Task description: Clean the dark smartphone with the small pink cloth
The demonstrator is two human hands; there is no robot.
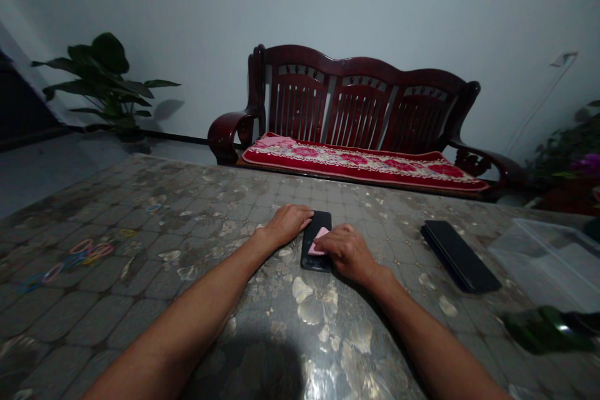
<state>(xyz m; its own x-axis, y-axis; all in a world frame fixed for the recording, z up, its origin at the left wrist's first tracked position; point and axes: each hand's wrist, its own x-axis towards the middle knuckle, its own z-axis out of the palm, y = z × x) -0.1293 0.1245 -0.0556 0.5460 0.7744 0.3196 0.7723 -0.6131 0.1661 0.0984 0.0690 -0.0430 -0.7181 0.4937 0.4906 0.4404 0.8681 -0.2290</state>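
Observation:
A black smartphone [317, 264] lies flat on the table, its glossy face up. My left hand [289, 223] is closed at its upper left edge, fingertips holding the phone there. In my right hand [349, 252] is a folded pink cloth [318, 242], pinched by the fingers and pressed on the middle of the phone's face. Part of the cloth is hidden under those fingers.
A dark flat stack [460, 256], a clear plastic box [546, 259] and a green bottle [546, 329] stand to the right. Several coloured rubber bands [85, 253] lie at left on the patterned table cover [187, 200]. Behind is a wooden bench [359, 90].

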